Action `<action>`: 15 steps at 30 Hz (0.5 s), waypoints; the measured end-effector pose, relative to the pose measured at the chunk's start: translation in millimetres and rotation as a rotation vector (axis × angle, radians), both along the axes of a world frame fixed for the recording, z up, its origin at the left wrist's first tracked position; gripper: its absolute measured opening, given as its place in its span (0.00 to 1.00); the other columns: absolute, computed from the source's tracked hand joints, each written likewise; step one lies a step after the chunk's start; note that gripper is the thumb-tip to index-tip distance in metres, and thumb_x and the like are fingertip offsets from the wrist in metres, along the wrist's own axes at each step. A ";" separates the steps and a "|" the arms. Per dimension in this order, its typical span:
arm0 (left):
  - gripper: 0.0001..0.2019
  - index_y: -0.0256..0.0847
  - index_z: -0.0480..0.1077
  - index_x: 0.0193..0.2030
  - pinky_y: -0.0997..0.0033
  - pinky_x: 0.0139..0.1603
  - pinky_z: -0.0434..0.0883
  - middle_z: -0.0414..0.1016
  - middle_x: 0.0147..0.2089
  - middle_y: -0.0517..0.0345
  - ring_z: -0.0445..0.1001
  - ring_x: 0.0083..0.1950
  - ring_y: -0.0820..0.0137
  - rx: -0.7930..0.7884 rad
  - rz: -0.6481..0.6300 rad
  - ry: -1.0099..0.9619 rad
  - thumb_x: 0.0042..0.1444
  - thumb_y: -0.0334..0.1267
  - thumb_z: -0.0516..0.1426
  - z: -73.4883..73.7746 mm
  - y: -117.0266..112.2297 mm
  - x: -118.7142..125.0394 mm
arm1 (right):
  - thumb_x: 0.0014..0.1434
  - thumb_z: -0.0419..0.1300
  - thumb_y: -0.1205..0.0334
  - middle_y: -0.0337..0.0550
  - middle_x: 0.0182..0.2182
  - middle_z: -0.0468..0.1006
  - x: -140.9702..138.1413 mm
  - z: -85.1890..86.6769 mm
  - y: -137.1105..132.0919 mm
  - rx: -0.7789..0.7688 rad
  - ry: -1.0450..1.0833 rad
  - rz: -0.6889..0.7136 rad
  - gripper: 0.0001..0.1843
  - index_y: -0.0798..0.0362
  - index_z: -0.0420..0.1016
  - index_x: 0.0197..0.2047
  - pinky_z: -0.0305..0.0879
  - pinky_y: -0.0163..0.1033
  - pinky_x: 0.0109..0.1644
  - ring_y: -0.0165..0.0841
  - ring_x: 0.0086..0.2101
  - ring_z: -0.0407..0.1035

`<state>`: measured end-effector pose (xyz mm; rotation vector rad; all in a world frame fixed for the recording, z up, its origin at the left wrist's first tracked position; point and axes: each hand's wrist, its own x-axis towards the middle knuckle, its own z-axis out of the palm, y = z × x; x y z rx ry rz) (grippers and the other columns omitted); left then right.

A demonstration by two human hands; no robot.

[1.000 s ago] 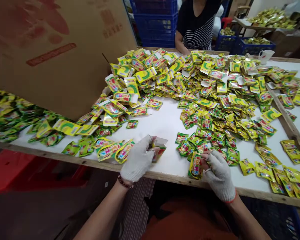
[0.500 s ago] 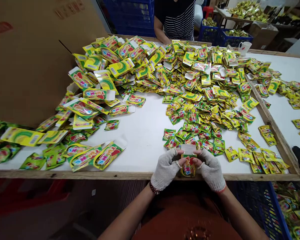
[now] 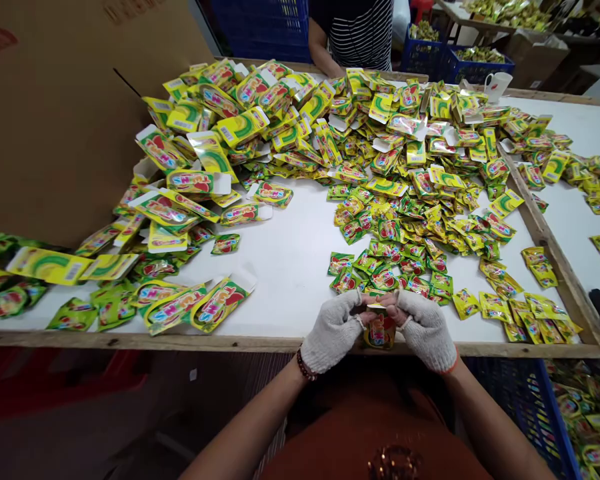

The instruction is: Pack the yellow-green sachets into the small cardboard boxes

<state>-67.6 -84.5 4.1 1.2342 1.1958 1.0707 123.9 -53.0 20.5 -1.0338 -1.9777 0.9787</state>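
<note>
Both my hands wear white knit gloves with bare fingertips. My left hand (image 3: 333,331) and my right hand (image 3: 425,329) are closed together on one small yellow-green carton (image 3: 379,329), held upright at the table's near edge; fingertips press on its top flap. Just beyond lies a spread of small green and yellow sachets (image 3: 405,247). Flat and half-folded cartons (image 3: 200,307) lie to the left of my hands.
A white table with a wooden rim (image 3: 130,341) carries a big heap of cartons (image 3: 280,113) at the back. A large cardboard box (image 3: 55,113) stands on the left. Another person in a striped top (image 3: 360,33) works opposite. A white mug (image 3: 497,83) sits far right; a blue crate (image 3: 530,413) is below.
My hands came together from apart: the left held a carton and the right a sachet, and now both grip one carton whose top flap has been pushed down.
</note>
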 end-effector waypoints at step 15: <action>0.13 0.39 0.75 0.52 0.72 0.45 0.76 0.81 0.44 0.49 0.79 0.44 0.70 0.708 -0.057 0.303 0.62 0.28 0.57 0.0 -7.1 -13.8 | 0.66 0.58 0.65 0.46 0.42 0.84 10.5 5.2 -5.6 0.242 -0.013 0.120 0.12 0.48 0.81 0.49 0.75 0.36 0.45 0.34 0.41 0.79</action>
